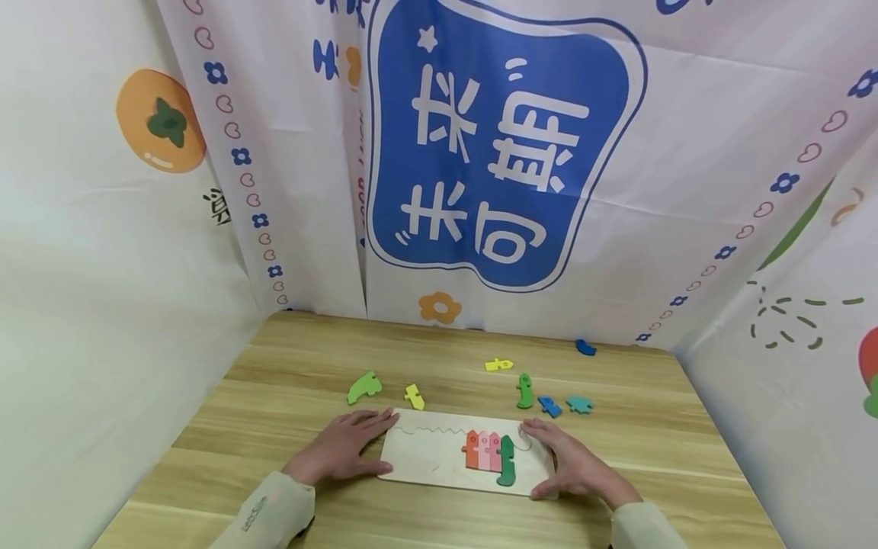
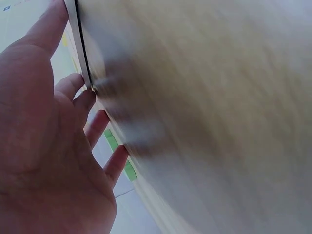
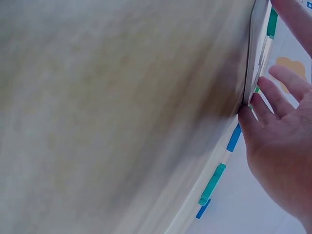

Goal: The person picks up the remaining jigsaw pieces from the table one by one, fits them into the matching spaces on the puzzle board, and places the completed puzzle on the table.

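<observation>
A pale wooden puzzle board (image 1: 425, 446) lies flat on the table, its upper part marked by a wavy line. My left hand (image 1: 346, 448) grips the board's left end, thumb at the near corner and fingertips at the far one. The right hand (image 1: 572, 463) holds the other end, fingers along the far edge and thumb at the near edge. In both wrist views the fingers meet the board's rim. On the board, an orange-red puzzle piece (image 1: 472, 451) and two pink pieces (image 1: 484, 454) stand side by side. Beside them is a dark green piece (image 1: 506, 465).
Beyond the board lie loose pieces: light green (image 1: 363, 387), yellow (image 1: 414, 396), another yellow (image 1: 498, 365), green (image 1: 524, 390), blue (image 1: 549, 406) and teal (image 1: 579, 404). A dark blue piece (image 1: 586, 348) is near the back edge. Printed cloth (image 1: 309, 191) encloses the wooden table (image 1: 274, 381).
</observation>
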`<state>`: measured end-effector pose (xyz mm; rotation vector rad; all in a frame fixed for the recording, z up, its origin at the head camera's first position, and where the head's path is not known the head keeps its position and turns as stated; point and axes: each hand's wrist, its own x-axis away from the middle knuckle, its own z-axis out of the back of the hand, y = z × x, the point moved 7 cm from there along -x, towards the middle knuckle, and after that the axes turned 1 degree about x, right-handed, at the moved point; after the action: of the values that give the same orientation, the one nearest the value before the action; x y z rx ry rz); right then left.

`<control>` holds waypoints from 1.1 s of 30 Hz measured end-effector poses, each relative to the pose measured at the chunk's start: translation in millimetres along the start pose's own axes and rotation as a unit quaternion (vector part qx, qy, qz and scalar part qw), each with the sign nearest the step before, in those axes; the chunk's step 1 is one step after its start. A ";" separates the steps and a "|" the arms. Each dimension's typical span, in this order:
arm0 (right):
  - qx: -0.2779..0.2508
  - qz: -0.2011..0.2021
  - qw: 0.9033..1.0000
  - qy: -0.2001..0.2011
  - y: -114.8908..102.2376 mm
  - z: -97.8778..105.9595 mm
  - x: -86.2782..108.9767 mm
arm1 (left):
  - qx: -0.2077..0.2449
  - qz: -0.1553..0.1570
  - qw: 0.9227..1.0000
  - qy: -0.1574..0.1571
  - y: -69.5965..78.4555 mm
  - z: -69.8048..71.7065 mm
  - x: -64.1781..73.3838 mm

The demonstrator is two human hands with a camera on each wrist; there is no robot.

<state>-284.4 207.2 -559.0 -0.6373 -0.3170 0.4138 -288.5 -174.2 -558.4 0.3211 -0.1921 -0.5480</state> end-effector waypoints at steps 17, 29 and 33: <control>0.022 -0.008 0.996 0.084 8.2 32.7 -4.4 | 0.032 -0.008 0.999 -0.028 7.0 -4.5 -6.8; 0.109 -0.086 0.978 0.159 37.0 52.9 -41.1 | 0.036 -0.003 0.998 -0.049 6.4 -8.3 -6.1; 0.126 -0.081 0.975 0.163 33.9 53.2 -48.2 | 0.041 0.000 0.998 -0.052 6.7 -7.1 -5.7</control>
<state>-357.3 236.5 -547.5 -0.4171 -0.0022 0.1827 -288.2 -164.0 -563.2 0.3731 -0.3155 -0.5589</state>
